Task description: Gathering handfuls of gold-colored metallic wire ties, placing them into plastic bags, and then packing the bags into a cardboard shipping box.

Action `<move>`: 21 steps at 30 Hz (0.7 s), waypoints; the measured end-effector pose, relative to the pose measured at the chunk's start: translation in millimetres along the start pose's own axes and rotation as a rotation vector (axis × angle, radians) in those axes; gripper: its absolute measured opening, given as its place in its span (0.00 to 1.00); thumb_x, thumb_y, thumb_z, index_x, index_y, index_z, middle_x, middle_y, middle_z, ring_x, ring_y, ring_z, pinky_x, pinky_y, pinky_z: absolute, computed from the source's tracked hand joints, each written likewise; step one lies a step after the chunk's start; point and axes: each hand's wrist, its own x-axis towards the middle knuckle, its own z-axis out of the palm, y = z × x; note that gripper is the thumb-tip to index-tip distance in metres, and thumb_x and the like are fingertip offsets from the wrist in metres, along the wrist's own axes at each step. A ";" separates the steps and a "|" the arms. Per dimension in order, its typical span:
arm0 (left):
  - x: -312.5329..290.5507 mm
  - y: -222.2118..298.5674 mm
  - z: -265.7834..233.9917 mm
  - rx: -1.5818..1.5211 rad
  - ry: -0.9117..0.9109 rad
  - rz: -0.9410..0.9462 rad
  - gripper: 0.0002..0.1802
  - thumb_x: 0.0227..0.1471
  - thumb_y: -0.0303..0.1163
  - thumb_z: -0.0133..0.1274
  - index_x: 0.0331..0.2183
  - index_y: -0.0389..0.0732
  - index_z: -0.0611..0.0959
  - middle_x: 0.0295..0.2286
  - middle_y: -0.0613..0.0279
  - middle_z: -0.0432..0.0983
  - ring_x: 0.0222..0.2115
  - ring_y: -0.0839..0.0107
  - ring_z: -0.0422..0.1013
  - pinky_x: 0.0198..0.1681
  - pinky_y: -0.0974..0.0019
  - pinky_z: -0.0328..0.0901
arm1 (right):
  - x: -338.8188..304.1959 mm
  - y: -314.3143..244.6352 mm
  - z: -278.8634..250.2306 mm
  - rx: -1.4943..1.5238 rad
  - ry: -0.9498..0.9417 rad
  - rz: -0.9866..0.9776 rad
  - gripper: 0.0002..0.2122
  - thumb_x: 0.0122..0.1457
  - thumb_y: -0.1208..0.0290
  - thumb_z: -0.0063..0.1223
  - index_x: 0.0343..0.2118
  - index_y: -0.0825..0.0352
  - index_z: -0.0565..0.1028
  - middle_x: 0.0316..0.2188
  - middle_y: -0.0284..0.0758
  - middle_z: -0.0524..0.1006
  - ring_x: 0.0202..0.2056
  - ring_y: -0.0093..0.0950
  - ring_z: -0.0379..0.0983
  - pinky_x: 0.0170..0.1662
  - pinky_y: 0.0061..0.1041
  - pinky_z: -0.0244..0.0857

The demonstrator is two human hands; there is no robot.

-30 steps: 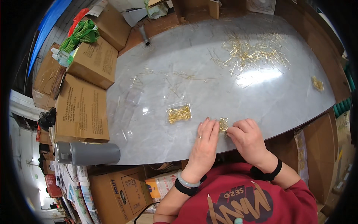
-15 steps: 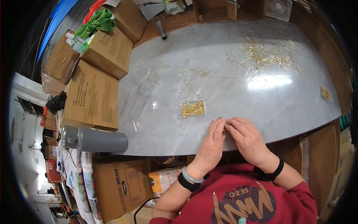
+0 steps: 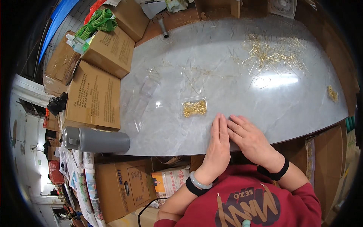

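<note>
Both hands meet at the near edge of the table. My left hand (image 3: 218,145) is on edge, its fingers straight and pressed together. My right hand (image 3: 252,143) leans against it from the right, palm inward and fingers bent slightly. Whatever lies between the palms is hidden. Just beyond my left hand is a small clear plastic box (image 3: 194,108) filled with gold wire hooks. A large loose pile of gold wire hooks (image 3: 270,55) spreads over the far right of the table. Thin scattered hooks (image 3: 196,75) lie beyond the box.
The grey marbled table (image 3: 166,132) has clear plastic boxes (image 3: 149,87) at its left. A grey bottle (image 3: 100,141) lies at the left corner, beside stacked cartons (image 3: 92,96). A small gold bundle (image 3: 332,94) is at the right edge; a grey tube (image 3: 163,28) and white fan (image 3: 282,8) are farther back.
My left fingers have straightened and drawn closer together, and the right hand has shifted slightly up. A bit of gold-brown wire glimpsed between the hands before is now covered.
</note>
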 end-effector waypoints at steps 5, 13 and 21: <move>0.6 -2.6 -10.6 -0.049 -0.033 -0.014 0.41 0.55 0.12 0.45 0.67 0.27 0.48 0.65 0.32 0.46 0.65 0.39 0.52 0.67 0.51 0.53 | -0.7 -3.9 2.0 0.015 0.022 0.027 0.20 0.54 0.77 0.50 0.52 0.72 0.75 0.53 0.42 0.74 0.57 0.43 0.69 0.61 0.40 0.63; 18.2 -63.9 -115.7 -0.117 0.236 -0.436 0.14 0.62 0.27 0.53 0.47 0.28 0.78 0.35 0.55 0.76 0.28 0.73 0.76 0.29 0.72 0.72 | -7.1 -5.5 4.6 -0.043 0.177 0.122 0.21 0.49 0.81 0.55 0.49 0.70 0.75 0.48 0.39 0.76 0.53 0.41 0.72 0.55 0.38 0.68; 55.9 -91.0 -112.4 -0.376 0.025 -0.758 0.13 0.60 0.30 0.55 0.39 0.27 0.76 0.25 0.54 0.78 0.19 0.68 0.77 0.21 0.67 0.73 | 0.3 -10.1 2.0 -0.103 0.224 0.192 0.16 0.50 0.82 0.59 0.45 0.68 0.77 0.44 0.36 0.77 0.49 0.38 0.72 0.52 0.37 0.66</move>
